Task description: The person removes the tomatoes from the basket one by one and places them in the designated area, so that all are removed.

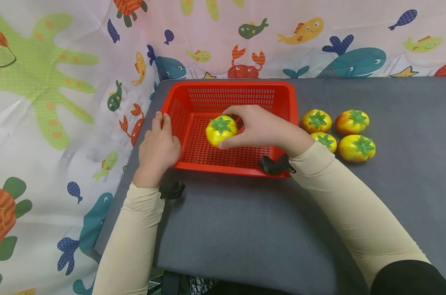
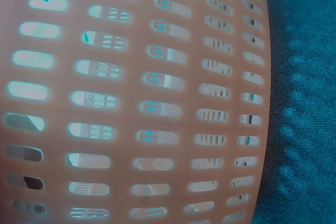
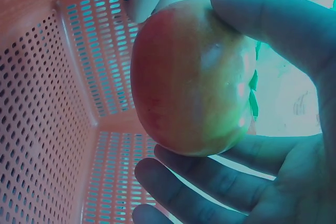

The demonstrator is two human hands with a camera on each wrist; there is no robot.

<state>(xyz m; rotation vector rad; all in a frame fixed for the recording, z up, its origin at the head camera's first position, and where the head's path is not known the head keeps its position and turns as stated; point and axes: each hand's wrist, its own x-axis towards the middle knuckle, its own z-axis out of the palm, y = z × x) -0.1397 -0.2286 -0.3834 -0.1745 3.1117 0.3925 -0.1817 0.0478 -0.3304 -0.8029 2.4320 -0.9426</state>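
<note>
My right hand [image 1: 254,127] holds a yellow-red tomato [image 1: 221,131] between thumb and fingers, over the inside of a red plastic basket [image 1: 230,169]. A green star-shaped leaf tops the tomato. Close up in the right wrist view, the tomato [image 3: 191,82] shows a smooth, shiny side, with the thumb on one side of it and fingers on the other. At the basket's left rim, my left hand [image 1: 158,145] grips the edge. Only the slotted basket wall [image 2: 131,114] and the cloth beside it fill the left wrist view; that hand is out of sight there.
Several more yellow-red tomatoes [image 1: 356,148] stand grouped just right of the basket on the grey table [image 1: 237,221]. A curtain printed with sea animals [image 1: 223,37] hangs along the table's back and left edges.
</note>
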